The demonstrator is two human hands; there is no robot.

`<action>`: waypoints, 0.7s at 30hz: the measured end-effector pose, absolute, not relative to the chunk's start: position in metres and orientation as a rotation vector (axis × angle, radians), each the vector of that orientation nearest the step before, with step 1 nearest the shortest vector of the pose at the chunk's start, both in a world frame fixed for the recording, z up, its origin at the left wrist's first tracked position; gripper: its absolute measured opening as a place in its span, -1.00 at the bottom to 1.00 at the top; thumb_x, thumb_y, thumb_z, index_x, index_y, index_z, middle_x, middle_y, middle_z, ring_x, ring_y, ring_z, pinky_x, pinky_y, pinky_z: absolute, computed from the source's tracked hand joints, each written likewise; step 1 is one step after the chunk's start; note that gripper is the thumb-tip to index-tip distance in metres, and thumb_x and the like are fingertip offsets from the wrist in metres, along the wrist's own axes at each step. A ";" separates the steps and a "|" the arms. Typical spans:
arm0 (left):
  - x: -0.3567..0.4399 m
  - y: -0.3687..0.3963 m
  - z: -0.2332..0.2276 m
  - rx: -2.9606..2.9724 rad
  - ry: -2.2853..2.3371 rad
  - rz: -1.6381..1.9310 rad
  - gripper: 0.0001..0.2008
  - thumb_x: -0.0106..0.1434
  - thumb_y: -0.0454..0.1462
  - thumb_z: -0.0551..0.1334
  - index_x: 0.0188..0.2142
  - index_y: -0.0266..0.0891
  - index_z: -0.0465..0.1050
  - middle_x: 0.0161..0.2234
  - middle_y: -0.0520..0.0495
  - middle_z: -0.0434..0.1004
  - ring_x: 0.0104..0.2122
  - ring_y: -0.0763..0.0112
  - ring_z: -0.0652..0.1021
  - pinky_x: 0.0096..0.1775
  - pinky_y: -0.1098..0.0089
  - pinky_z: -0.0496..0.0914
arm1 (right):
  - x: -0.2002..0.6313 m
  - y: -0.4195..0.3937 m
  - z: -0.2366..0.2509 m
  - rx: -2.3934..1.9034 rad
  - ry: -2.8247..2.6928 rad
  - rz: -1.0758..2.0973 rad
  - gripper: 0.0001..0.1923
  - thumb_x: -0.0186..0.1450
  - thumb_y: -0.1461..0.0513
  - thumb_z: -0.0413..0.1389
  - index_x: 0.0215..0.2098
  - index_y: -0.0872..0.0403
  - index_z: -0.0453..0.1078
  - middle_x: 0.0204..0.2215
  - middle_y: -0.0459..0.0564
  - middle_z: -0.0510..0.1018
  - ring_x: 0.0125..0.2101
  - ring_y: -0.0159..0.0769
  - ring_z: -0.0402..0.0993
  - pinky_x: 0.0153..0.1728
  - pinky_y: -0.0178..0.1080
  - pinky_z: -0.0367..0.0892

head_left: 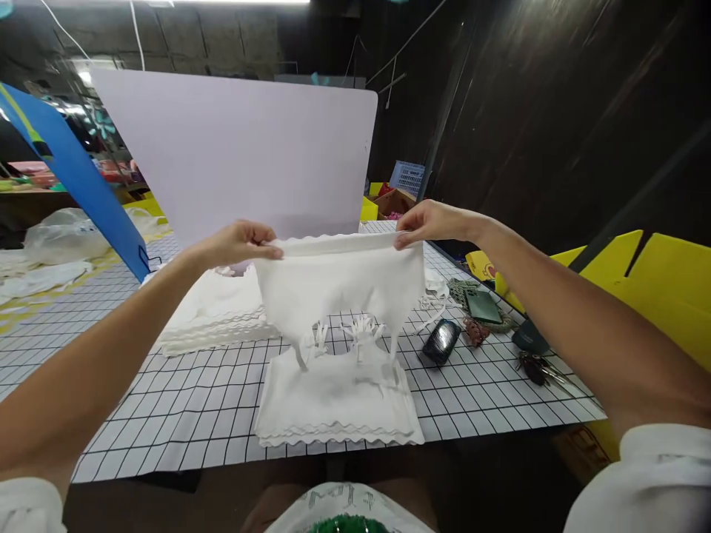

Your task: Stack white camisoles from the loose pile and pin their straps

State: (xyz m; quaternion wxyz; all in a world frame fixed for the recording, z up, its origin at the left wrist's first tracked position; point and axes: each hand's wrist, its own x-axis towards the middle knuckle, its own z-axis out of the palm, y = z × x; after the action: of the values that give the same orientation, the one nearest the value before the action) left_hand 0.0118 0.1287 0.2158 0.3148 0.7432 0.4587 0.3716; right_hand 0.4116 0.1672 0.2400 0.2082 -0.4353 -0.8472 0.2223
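A white camisole-like garment (338, 277) with thin straps is stretched between my two hands, its wavy-edged hem uppermost and its straps hanging down. My left hand (252, 240) pinches one upper corner, and my right hand (415, 222) pinches the other. Below it, near the table's front edge, lies a small stack of similar white garments (336, 403) with scalloped edges toward me. Bunched white straps (364, 329) show at the far side of that stack. Behind my left hand sits a taller pile of white garments (214, 311), partly hidden by my forearm.
The table wears a white grid-patterned cloth (211, 426). A pale upright board (249, 155) and a blue panel (83, 178) stand behind. To the right lie a black shiny object (441, 342), a green phone (482, 306) and keys (547, 370). Yellow bins (672, 289) flank the right edge.
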 end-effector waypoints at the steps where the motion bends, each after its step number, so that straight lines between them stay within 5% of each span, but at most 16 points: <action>1: 0.015 0.138 0.217 2.118 1.279 0.973 -0.79 -0.06 -0.24 0.51 -0.54 -0.23 0.51 -0.60 0.09 0.39 -0.53 0.48 0.37 -0.42 0.47 0.21 | 0.414 0.178 0.237 -1.257 -2.416 0.454 -0.68 -0.04 0.03 0.46 -0.56 0.08 0.56 -0.58 -0.13 0.47 -0.40 -0.31 0.40 -0.17 -0.06 0.36; 4: 0.027 0.160 0.228 2.619 1.477 0.945 -0.88 0.11 -0.29 0.43 -0.47 -0.27 0.54 -0.58 0.09 0.36 -0.40 0.43 0.41 -0.10 0.34 0.25 | 0.419 0.199 0.238 -1.252 -2.403 -0.083 -0.72 0.02 0.10 0.45 -0.56 0.10 0.53 -0.47 -0.07 0.52 -0.16 -0.13 0.38 0.07 0.23 0.16; 6: 0.033 0.165 0.239 2.847 1.543 0.990 -0.92 0.22 -0.32 0.35 -0.34 -0.34 0.57 -0.51 0.06 0.39 -0.25 0.35 0.43 0.12 0.17 0.11 | 0.421 0.201 0.245 -1.198 -2.329 -0.345 -0.75 0.10 0.15 0.43 -0.51 0.13 0.53 -0.29 0.04 0.55 0.02 -0.04 0.27 0.17 0.33 -0.06; 10: 0.033 0.155 0.240 2.980 1.570 1.084 -0.70 0.36 -0.27 0.25 0.01 -0.45 0.51 -0.38 0.03 0.46 -0.03 0.22 0.39 0.22 0.04 -0.07 | 0.428 0.182 0.241 -1.199 -2.270 -0.549 -0.82 0.21 0.21 0.36 -0.44 0.15 0.52 -0.12 0.14 0.52 0.11 0.00 0.18 0.22 0.32 -0.25; 16: 0.012 0.121 0.134 2.908 1.650 0.886 -0.71 0.40 -0.16 0.20 -0.20 -0.39 0.53 -0.27 -0.03 0.48 -0.01 0.20 0.41 0.11 0.06 0.22 | 0.438 0.132 0.128 -1.090 -2.377 -0.299 -0.81 0.36 0.18 0.17 -0.34 0.14 0.49 -0.17 0.08 0.54 0.01 -0.02 0.31 0.10 0.25 0.10; 21: 0.004 0.069 0.018 2.636 1.393 0.808 -0.90 0.31 -0.34 0.16 -0.25 -0.24 0.46 -0.33 -0.04 0.54 -0.38 0.37 0.53 -0.33 0.38 0.44 | 0.429 0.078 0.016 -1.011 -2.501 0.048 -0.87 0.34 0.29 0.16 -0.39 0.10 0.40 -0.31 0.01 0.55 -0.15 -0.11 0.39 -0.03 0.08 0.25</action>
State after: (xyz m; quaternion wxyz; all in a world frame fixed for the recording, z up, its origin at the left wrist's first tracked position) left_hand 0.0036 0.0693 0.0177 0.0264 0.8530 0.4510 0.2614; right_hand 0.4293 0.0785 0.0162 0.2202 -0.3655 -0.9042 0.0175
